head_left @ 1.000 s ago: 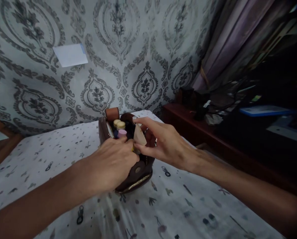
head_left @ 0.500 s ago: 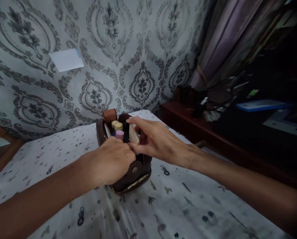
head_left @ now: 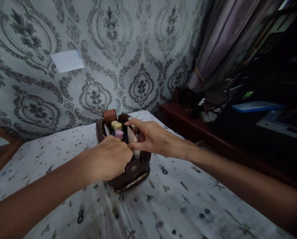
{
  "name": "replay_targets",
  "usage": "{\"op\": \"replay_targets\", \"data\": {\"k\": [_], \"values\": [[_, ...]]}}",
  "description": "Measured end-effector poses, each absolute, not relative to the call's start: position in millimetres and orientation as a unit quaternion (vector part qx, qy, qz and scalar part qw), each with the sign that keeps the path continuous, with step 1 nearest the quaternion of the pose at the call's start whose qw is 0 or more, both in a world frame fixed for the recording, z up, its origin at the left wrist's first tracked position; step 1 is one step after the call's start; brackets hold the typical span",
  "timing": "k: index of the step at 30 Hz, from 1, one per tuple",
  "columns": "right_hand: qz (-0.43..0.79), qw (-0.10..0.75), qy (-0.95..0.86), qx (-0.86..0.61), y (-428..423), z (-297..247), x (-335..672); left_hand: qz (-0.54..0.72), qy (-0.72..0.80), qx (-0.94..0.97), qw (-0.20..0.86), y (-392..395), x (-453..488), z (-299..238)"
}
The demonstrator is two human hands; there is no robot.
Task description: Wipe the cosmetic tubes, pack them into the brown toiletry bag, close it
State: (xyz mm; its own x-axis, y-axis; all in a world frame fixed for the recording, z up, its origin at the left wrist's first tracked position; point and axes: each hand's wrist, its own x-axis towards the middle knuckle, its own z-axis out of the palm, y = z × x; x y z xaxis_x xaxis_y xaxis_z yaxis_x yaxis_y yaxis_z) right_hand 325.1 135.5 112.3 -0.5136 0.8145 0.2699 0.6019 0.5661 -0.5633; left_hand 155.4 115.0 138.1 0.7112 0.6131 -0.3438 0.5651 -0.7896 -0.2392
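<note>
A dark brown zip bag [head_left: 132,181] stands unzipped on the bed, packed with small bottles. Inside it, yellow-capped bottles [head_left: 117,126] and a pink cap [head_left: 118,134] poke up. My right hand [head_left: 154,137] reaches in from the right, thumb and fingers closed around a pale beige wedge-shaped tube [head_left: 131,136] that stands upright among the bottles. Over the bag's near left side, my left hand [head_left: 113,157] is closed with its knuckles up; whatever its fingers grip is hidden beneath it. A whitish container [head_left: 136,154] shows just below my right thumb.
A white sheet with small printed motifs [head_left: 148,205] covers the bed. Behind it rises a patterned wall [head_left: 113,66] with a white card [head_left: 68,60]. To the right, a dark red ledge [head_left: 174,119] carries clutter, near a purple curtain [head_left: 220,39]. A wooden edge [head_left: 4,149] borders the left.
Both hands have shifted only slightly, and the view has moved a little. More of the whitish container now shows under my right thumb.
</note>
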Motion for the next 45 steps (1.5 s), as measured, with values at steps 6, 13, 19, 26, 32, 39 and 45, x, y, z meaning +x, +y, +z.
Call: {"op": "replay_targets", "data": {"k": [6, 13, 19, 26, 32, 39, 45], "values": [[0.369, 0.254, -0.808, -0.383, 146.3, 106.1, 332.6, 0.188, -0.312, -0.929, 0.063, 114.7, 153.8, 138.2], [0.213, 0.185, -0.864, -0.418, 128.0, 114.3, 318.2, 0.185, -0.310, -0.931, 0.046, 113.9, 153.3, 141.4], [0.186, 0.181, -0.879, -0.400, 124.9, 118.7, 320.6, 0.062, -0.326, -0.943, -0.027, 113.6, 141.7, 151.3], [0.107, 0.121, -0.904, -0.395, 124.1, 110.7, 318.8, -0.243, -0.374, -0.888, -0.117, 98.4, 106.4, 147.7], [0.107, 0.123, -0.899, -0.407, 122.3, 113.3, 314.2, -0.351, -0.441, -0.803, -0.193, 75.8, 80.0, 119.8], [0.176, 0.174, -0.853, -0.459, 108.5, 113.6, 314.1, -0.386, -0.530, -0.698, -0.287, 58.6, 59.2, 75.9], [0.181, 0.239, -0.845, -0.443, 106.6, 100.7, 327.8, -0.396, -0.568, -0.665, -0.281, 55.0, 37.3, 39.7]]}}
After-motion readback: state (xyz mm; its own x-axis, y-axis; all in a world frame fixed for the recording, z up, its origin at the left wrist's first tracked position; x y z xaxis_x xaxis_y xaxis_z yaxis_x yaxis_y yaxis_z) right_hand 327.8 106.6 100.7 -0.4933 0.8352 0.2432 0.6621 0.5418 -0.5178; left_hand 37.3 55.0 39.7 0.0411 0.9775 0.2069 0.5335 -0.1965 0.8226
